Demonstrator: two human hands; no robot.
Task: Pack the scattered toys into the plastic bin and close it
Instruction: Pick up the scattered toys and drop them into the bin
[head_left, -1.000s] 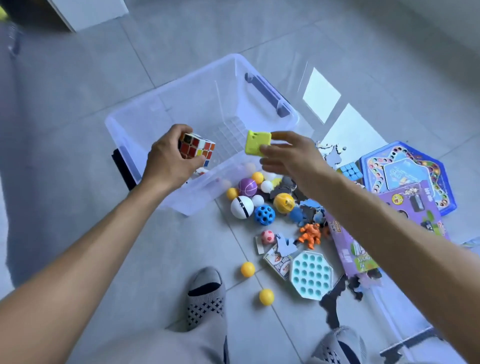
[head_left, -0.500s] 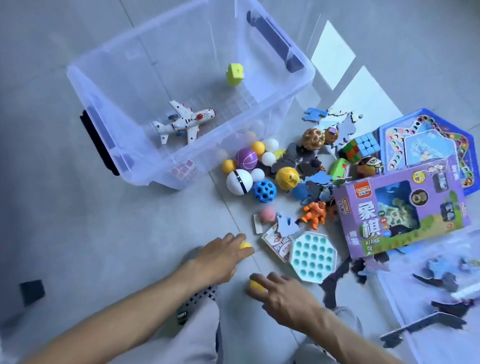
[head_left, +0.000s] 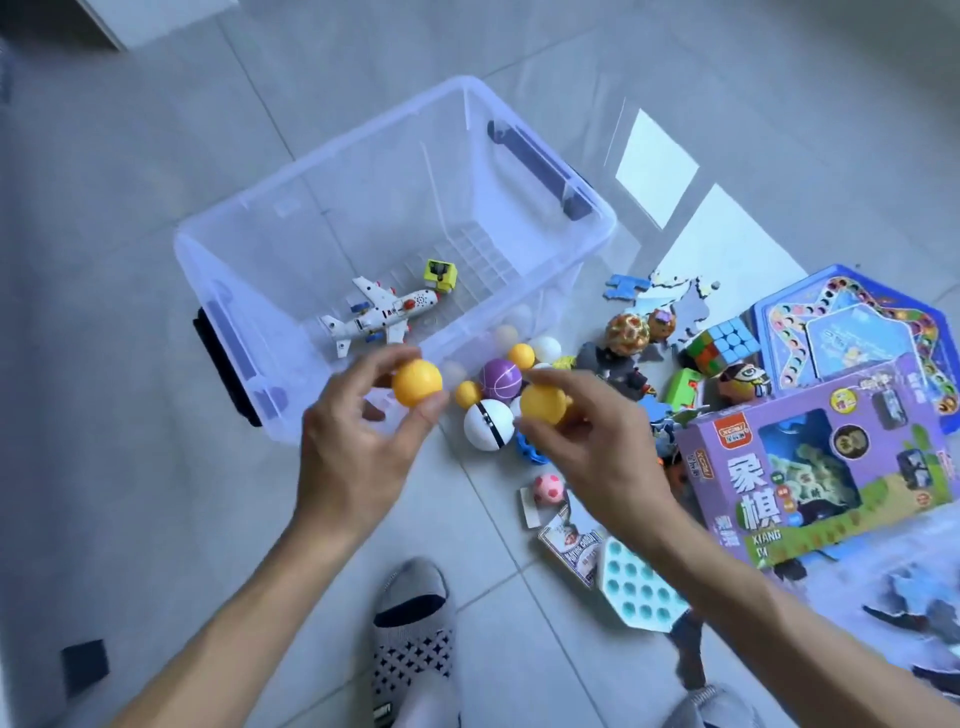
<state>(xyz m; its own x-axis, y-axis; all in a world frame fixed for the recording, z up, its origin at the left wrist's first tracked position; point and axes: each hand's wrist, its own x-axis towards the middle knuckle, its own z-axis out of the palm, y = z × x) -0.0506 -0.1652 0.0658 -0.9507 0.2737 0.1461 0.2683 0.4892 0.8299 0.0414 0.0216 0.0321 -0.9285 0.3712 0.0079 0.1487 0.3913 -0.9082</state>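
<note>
1. Grey tiled floor (head_left: 130, 260): carries every item listed; sunlit patches at upper right.
2. Plastic bin (head_left: 597, 244): clear, open-topped, lid not identified in view. Long axis runs lower left to upper right, a dark handle at each short end. Likely light and slightly flexible; best taken by the handles. Contents: toy airplane (head_left: 379, 317), nose toward the upper right, and a small yellow-green cube (head_left: 440, 275) just beside the nose.
3. Hexagonal blue game board (head_left: 857, 332): flat on the floor, right of the bin.
4. Purple game box (head_left: 810, 467): cardboard, rigid, probably light; lies flat, overlapping the board's near edge. Long sides offer the surest hold.
5. Loose toy pile (head_left: 623, 364): balls, figures, a colour cube, puzzle pieces, between bin and box; a teal bubble tray (head_left: 639, 592) lies nearer.
6. Left hand (head_left: 353, 447): pinches one yellow ball (head_left: 417, 383) at the fingertips, over the bin's near corner.
7. Right hand (head_left: 597, 441): pinches a second yellow ball (head_left: 544, 405), above the pile, just outside the bin. Both balls look smooth, hollow, very light; apt to bounce if dropped from height.
</note>
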